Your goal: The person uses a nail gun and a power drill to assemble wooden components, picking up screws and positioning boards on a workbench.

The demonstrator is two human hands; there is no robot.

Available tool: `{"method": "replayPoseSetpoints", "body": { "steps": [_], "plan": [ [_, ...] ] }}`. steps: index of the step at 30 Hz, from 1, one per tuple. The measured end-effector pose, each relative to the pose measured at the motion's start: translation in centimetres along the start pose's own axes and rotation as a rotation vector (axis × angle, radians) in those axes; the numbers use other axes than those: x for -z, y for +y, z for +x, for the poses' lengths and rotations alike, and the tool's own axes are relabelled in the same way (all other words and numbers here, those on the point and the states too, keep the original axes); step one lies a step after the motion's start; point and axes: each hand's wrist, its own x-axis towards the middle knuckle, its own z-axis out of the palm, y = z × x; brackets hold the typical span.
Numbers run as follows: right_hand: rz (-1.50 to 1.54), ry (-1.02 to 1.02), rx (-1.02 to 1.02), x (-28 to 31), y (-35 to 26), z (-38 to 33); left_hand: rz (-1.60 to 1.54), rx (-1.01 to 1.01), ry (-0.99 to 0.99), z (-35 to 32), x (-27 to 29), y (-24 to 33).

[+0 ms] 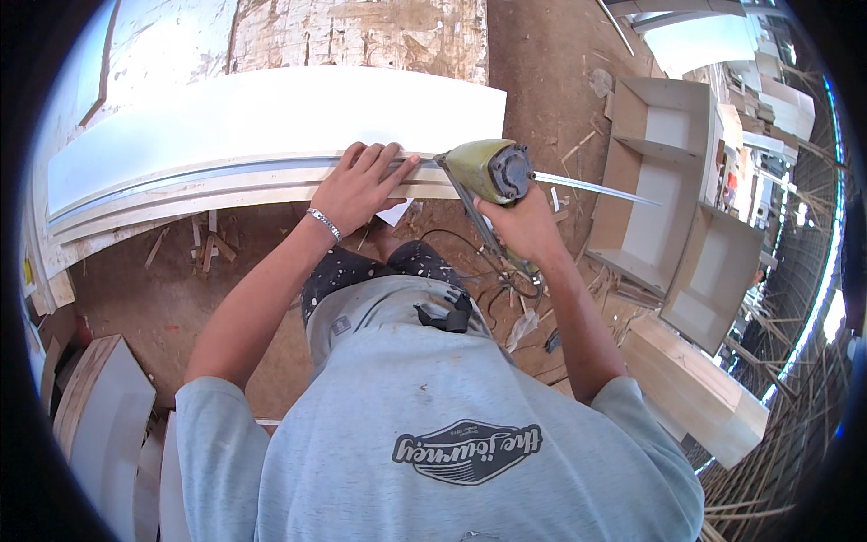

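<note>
My left hand [357, 185] lies with fingers stretched across the near edge of a long white board [271, 117], pressing on a thin metallic strip [208, 173] that runs along that edge. Wrapped round the handle of a yellow-green nail gun [479, 170] is my right hand [524, 226]. The gun's nose meets the board's edge near its right end, a short way right of my left fingers. Beyond the gun, the strip's free end sticks out past the board. Part of the right-hand fingers is hidden behind the handle.
Under the board is a worn, paint-stained worktable [361, 36]. Open wooden cabinet boxes [664, 172] stand to the right, with a pale wooden box [695, 388] nearer. White panels [108, 425] lean at lower left. Wood scraps [212, 248] and a hose [488, 257] lie on the floor.
</note>
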Motion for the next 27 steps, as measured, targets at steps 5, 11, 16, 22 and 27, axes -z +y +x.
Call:
{"method": "replayPoseSetpoints", "body": {
  "steps": [5, 11, 16, 22, 27],
  "plan": [
    [-0.064, 0.038, 0.1, -0.4, 0.6, -0.1, 0.004, 0.003, -0.012, 0.1, 0.2, 0.1],
    [-0.041, 0.027, 0.086, 0.0, -0.3, -0.1, 0.001, 0.007, -0.033, 0.0, 0.1, 0.0],
    [-0.158, -0.017, 0.01, 0.8, -1.3, -0.4, 0.025, 0.011, -0.042, 0.0, 0.4, 0.1],
    [-0.075, 0.023, 0.025, 0.7, -0.9, -0.6, 0.017, 0.008, -0.023, 0.1, 0.0, 0.3],
    [-0.04, 0.029, 0.003, 0.3, -0.4, -0.7, -0.001, 0.019, -0.014, 0.0, 0.2, 0.2]
  ]
}}
